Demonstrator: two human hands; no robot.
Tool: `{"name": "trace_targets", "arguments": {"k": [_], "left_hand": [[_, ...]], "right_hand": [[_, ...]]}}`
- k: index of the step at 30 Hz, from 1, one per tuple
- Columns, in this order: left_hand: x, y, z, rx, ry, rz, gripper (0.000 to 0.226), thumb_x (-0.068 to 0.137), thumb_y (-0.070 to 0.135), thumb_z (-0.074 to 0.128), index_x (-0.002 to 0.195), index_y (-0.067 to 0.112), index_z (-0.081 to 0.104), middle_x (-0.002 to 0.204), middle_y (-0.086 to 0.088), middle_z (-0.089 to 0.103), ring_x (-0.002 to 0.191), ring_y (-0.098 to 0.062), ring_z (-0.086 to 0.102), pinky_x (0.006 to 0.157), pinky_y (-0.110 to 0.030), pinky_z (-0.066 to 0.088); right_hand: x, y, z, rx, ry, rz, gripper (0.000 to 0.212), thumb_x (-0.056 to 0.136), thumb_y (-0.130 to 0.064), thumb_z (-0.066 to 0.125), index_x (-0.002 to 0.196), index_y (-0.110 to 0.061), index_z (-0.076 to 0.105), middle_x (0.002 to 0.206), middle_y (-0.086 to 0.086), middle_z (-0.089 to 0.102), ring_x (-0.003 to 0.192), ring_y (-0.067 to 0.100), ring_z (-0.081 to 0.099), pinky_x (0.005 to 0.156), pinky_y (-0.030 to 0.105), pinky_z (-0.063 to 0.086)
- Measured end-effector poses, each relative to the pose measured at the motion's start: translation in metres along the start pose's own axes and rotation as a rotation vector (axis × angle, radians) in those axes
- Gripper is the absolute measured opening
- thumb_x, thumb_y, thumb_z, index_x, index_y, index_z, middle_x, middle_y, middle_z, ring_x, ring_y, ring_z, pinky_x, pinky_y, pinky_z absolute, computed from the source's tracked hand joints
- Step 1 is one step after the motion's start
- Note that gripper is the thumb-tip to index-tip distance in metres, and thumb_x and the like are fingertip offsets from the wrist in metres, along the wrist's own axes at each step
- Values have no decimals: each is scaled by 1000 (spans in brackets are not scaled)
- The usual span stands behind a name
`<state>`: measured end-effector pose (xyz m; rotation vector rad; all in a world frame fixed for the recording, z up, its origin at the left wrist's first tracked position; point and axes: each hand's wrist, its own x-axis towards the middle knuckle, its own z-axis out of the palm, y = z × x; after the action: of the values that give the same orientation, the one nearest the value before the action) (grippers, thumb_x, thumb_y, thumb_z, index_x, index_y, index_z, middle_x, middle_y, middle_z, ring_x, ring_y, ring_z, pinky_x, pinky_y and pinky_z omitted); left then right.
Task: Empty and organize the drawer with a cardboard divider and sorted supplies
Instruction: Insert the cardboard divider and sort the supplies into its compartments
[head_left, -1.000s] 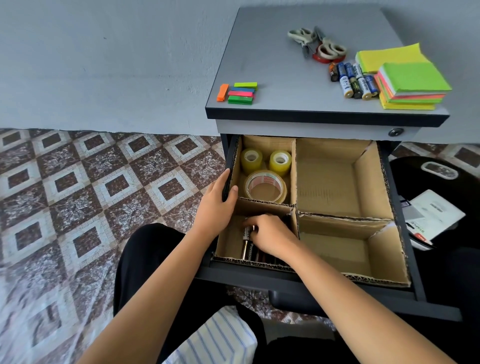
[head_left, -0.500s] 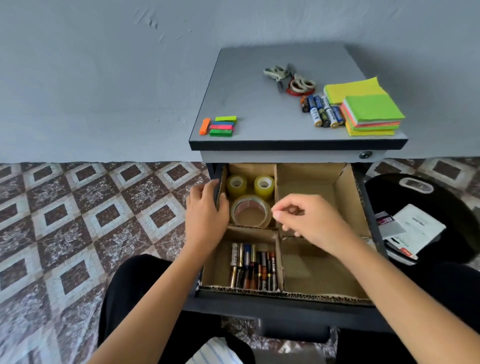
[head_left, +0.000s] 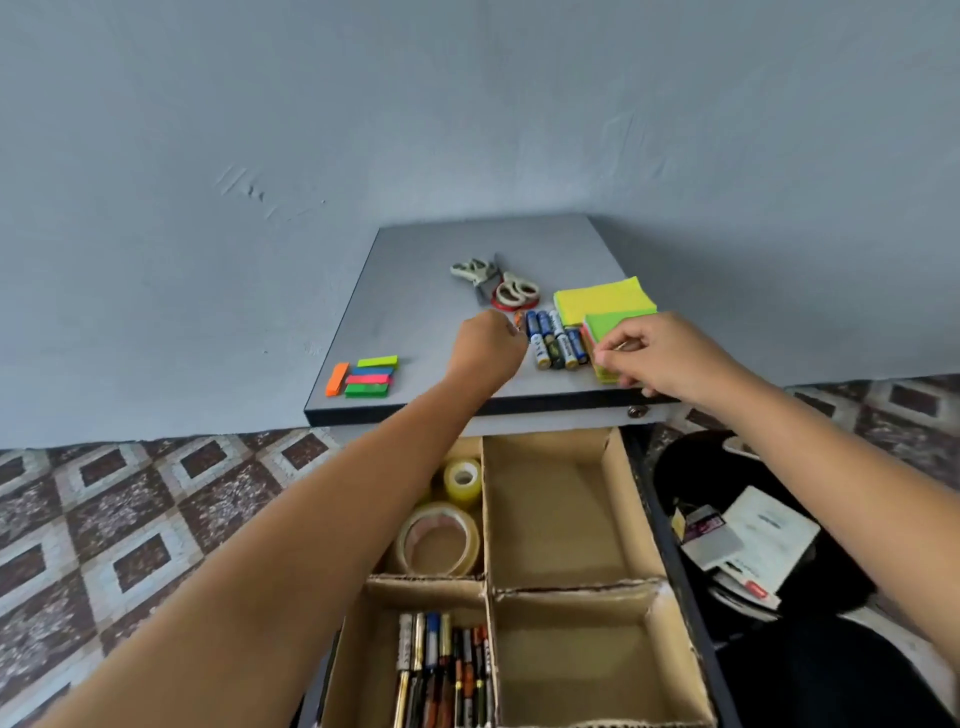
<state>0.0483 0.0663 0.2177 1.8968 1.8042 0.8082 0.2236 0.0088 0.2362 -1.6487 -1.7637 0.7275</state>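
Left hand, right hand rose from drawer.

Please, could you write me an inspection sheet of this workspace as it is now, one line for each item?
Surface: grey cabinet top, bearing loose supplies.
Job's things: scissors, loose batteries, sticky notes and colour tabs on top; in the cardboard divider, tape rolls rear left, sorted batteries front left.
Clutter: papers on a black object right of the divider.
Grippers: left hand curled beside the loose batteries, right hand curled at the sticky notes; grip unclear for both.
Cables: nothing seen.
Surroundings: blue-grey wall, patterned tile floor.
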Motion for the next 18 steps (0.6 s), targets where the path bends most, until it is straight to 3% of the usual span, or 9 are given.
{"name": "trace_targets", "arguments": {"k": [3,5,7,10,15,18], "left_hand": [[22,6,11,-19,-71,-118,22,86,17,54,88,-2,64,93,-15,69,86,-29,66,72,-29,52],[28,8,16,4,-94,-137,17,86,18,57,77,3,58,83,-14,68,79,-27,64,67,-28,48],[30,7,17,23,-123,-146,31,86,28,63,65,8,50,67,-8,63,69,-24,61,65,-27,47],[32,6,16,48,-175,-146,38,83,37,67,63,10,49,61,-2,55,57,-15,54,58,-26,47],[28,5,9,143,-256,-104,37,86,32,64,61,10,49,59,-3,56,53,-14,53,56,-23,46],[20,9,4,265,-293,-60,38,87,26,60,56,12,44,32,4,48,43,-11,49,53,-20,43]], "right_hand": [[12,-4,-8,-54,-2,0,10,87,-14,60,81,-16,68,70,6,66,60,17,60,47,21,41],[19,-6,-12,-75,-7,-6,15,87,-14,59,76,-20,66,67,4,65,66,25,63,51,24,42],[25,-8,-13,-95,-13,-11,18,87,-15,58,72,-24,63,72,9,67,74,33,65,55,26,45],[35,-11,-11,-111,-17,-11,13,87,-16,57,80,-17,68,75,12,68,70,28,62,55,26,46],[46,-21,1,-225,-16,-32,16,86,-12,58,83,-4,71,72,10,68,60,18,57,52,18,41],[55,-24,14,-357,-22,-69,18,83,-12,58,82,0,71,83,18,70,73,28,61,61,27,42]]}}
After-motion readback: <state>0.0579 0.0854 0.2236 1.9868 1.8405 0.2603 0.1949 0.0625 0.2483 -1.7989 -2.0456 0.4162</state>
